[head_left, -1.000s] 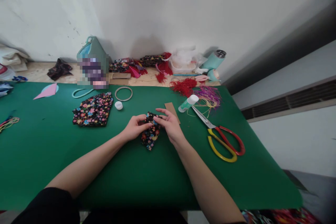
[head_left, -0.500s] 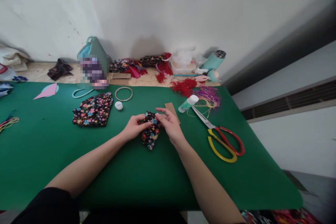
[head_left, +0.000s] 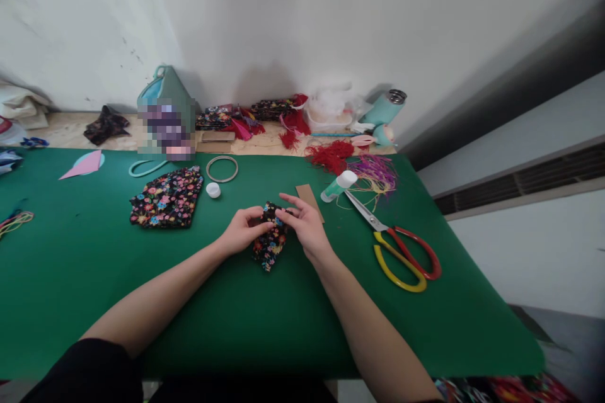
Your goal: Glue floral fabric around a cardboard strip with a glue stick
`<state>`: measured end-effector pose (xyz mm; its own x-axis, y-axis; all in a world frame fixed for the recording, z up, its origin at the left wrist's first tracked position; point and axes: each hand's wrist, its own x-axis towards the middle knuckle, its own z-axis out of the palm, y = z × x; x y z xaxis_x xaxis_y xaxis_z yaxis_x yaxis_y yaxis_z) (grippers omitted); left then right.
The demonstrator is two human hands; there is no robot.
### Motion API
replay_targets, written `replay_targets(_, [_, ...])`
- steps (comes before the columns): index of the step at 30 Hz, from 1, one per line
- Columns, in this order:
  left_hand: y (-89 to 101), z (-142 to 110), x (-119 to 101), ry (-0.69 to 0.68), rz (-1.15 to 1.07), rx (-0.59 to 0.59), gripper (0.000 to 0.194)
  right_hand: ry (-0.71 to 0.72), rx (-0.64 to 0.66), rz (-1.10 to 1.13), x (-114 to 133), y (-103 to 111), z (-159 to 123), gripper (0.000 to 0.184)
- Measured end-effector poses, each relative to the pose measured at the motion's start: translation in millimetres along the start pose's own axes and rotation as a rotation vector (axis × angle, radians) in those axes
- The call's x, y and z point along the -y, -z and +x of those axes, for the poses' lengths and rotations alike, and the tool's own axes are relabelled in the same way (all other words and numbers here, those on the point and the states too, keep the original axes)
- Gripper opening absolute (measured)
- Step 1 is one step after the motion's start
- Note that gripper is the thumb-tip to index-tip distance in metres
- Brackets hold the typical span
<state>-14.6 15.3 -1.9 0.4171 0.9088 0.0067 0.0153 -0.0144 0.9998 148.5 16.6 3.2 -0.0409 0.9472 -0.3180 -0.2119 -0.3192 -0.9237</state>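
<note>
A small folded piece of black floral fabric (head_left: 268,245) lies on the green table cover (head_left: 246,321) in front of me. My left hand (head_left: 242,231) pinches its upper left edge with fingers closed. From the other side, my right hand (head_left: 305,225) grips the top of the fabric with thumb and fingertips. The two hands almost touch above the cloth. Just behind my right hand lies a brown cardboard strip (head_left: 311,197).
A larger floral fabric piece (head_left: 165,198), a white cap (head_left: 213,189) and a metal ring (head_left: 222,168) lie to the left. Right of my hands are a glue stick (head_left: 338,185), red-and-yellow scissors (head_left: 401,249) and coloured threads (head_left: 373,173). A teal bag (head_left: 165,110) stands behind.
Both hands have kept their hold on the fabric with small finger shifts. The fabric's lower tip has shifted slightly left.
</note>
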Motion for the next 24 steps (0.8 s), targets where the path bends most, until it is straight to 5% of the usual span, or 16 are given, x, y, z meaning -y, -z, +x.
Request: replay_targets(24, [-0.4,0.7,-3.2,0.026,-0.095,-0.004,0.023,-0.046,0.037,0.051,13.4,0.5,-7.9,0.055])
